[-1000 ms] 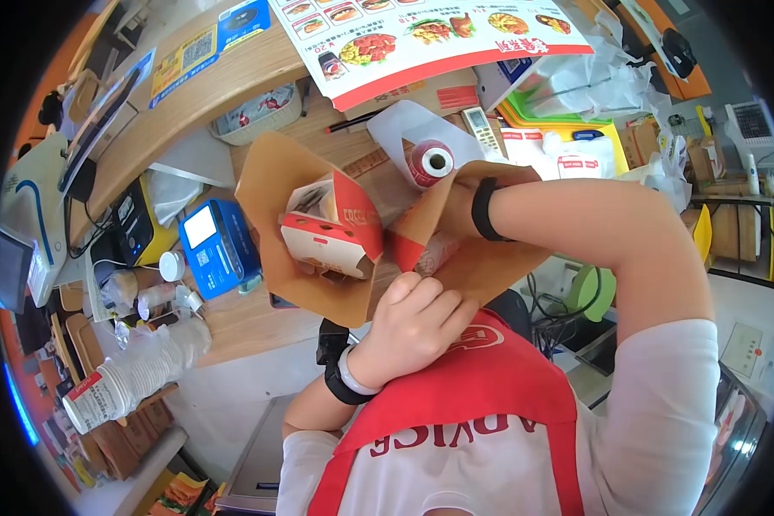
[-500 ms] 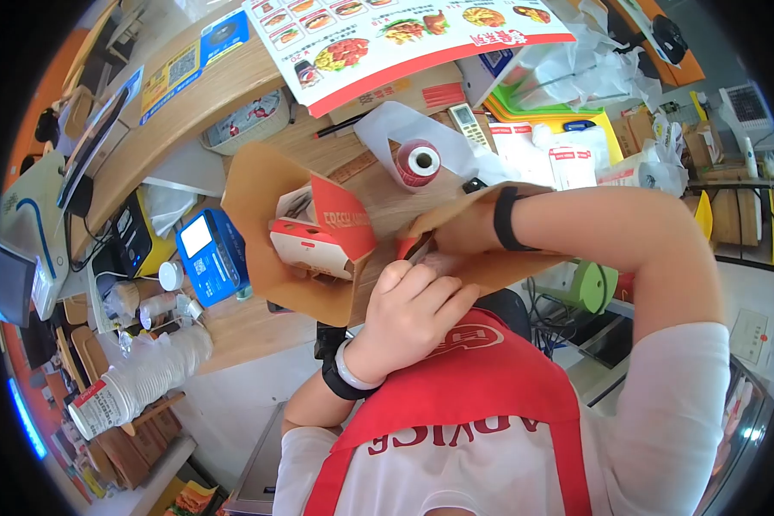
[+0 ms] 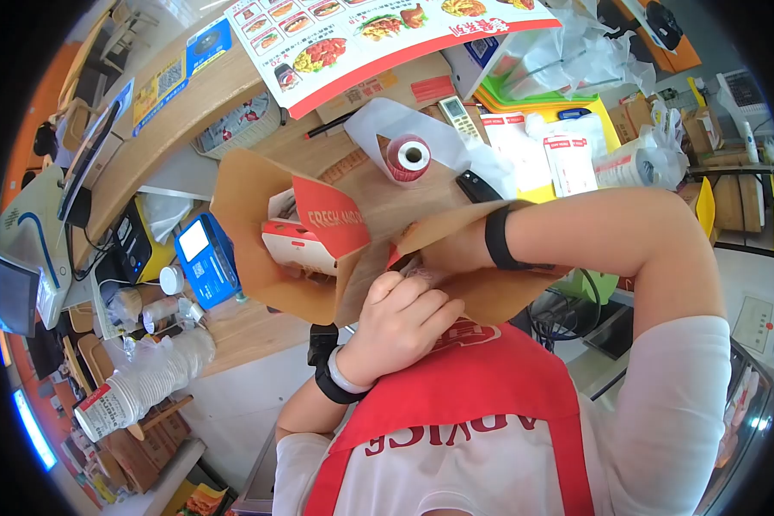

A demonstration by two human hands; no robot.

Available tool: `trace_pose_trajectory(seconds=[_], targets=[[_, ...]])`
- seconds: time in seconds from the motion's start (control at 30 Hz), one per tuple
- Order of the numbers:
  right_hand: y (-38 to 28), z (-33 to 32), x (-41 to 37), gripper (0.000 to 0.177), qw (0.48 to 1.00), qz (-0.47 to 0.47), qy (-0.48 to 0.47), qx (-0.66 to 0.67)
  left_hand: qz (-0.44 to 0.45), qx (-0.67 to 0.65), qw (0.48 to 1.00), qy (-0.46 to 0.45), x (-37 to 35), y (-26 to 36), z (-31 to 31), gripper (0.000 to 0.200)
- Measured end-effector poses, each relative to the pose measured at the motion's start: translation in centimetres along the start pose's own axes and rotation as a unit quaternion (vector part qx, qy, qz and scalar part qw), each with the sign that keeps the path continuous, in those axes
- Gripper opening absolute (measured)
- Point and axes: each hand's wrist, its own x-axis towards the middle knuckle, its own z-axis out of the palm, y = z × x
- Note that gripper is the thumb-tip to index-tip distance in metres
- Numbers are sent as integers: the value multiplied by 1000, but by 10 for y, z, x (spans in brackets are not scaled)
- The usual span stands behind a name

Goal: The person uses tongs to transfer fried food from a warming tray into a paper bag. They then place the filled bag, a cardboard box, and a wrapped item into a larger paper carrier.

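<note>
My left hand is closed in a pinch on the near rim of the right-hand brown paper bag. Inside that bag's mouth is my right hand, its fingers mostly hidden; a bit of red shows by its fingertips. Just left of my hands, a second paper bag stands open. It holds a white and red box with a raised red flap and something partly hidden behind it. The two bags meet or overlap at their edges.
Beyond the bags are a red-wrapped roll, a black object, a remote and a printed menu. A blue payment device stands left, above stacked cups. White and red packets lie to the right.
The view has shifted slightly. The right bag's rim now reaches further left, against the left bag. My left hand has moved slightly down and left; my right hand remains inside the bag.
</note>
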Motion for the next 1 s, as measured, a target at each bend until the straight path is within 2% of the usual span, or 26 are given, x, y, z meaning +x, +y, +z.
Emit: trace_pose_trajectory(seconds=[0.03, 0.07, 0.1, 0.13, 0.17, 0.2, 0.23, 0.3, 0.33, 0.37, 0.43, 0.47, 0.5, 0.57, 0.6, 0.63, 0.7, 0.73, 0.77, 0.83, 0.87, 0.9, 0.97, 1.0], targets=[[1, -11, -5, 25, 993, 23, -57, 97, 3, -11, 1000, -7, 0, -1, 0, 21], [14, 25, 15, 27, 853, 115, -31, 508, 7, -22, 1000, -13, 0, 0, -1, 21], [12, 54, 26, 27, 853, 114, -31, 508, 7, -21, 1000, -13, -2, 0, 0, 21], [3, 78, 33, 27, 944, 114, 85, 297, 1, -9, 1000, -9, -3, 0, 0, 21], [-3, 88, 34, 28, 973, 106, 193, 68, -6, 0, 1000, -6, -4, 0, 1, 21], [-17, 17, -6, 26, 975, 92, 159, 123, -6, 0, 1000, -6, -4, -1, 0, 21], [-12, 15, -3, 26, 975, 92, 158, 124, -8, 0, 1000, 2, -3, -2, -1, 21], [7, 20, 8, 24, 988, 17, -71, 134, -11, 2, 1000, 11, -5, 1, -2, 21], [16, 71, 30, 23, 965, 25, 109, 237, -9, 0, 1000, 8, -6, 2, -1, 21], [9, 69, 25, 23, 966, 25, 109, 235, -7, -2, 1000, 6, -6, 2, -1, 21], [-14, 46, 3, 22, 955, 96, 240, 146, -8, 5, 1000, 11, -6, 3, -3, 20], [-12, 10, -14, 23, 938, 99, 129, 307, -7, 11, 1000, 16, -6, 3, -3, 20], [-8, 14, -14, 23, 938, 99, 127, 308, -9, 10, 1000, 16, -7, 4, -3, 20], [1, 26, -13, 25, 938, 3, 158, 308, -5, 3, 1000, -2, -5, 2, -2, 19], [-14, 35, -6, 23, 909, 59, 258, 322, -5, 4, 1000, 0, -4, 2, -3, 19], [-9, 41, -5, 23, 909, 59, 256, 323, -7, 9, 1000, 7, -6, 4, -4, 20], [-1, 22, -12, 21, 951, 43, 88, 294, -10, 12, 1000, 12, -8, 4, -4, 20], [5, 12, -12, 24, 983, 25, -19, 182, -6, 2, 1000, 12, -8, 2, -2, 20], [6, 20, -11, 24, 983, 24, -20, 180, -1, -6, 1000, 14, -7, 1, -1, 20], [12, 61, -4, 31, 982, 157, -51, 95, 0, -3, 1000, 10, -8, 2, 0, 21], [18, 90, 4, 34, 991, 111, -70, -35, 2, -4, 1000, 3, -9, 3, 0, 21], [9, 66, -8, 34, 991, 111, -71, -34, 2, -6, 1000, 2, -10, 3, 0, 21], [-16, -22, -49, 35, 977, 50, -172, -116, -2, -17, 1000, 1, -11, 3, -1, 22], [-18, -33, -54, 32, 969, 86, -193, -124, -2, -19, 1000, 3, -10, 4, -1, 22]])
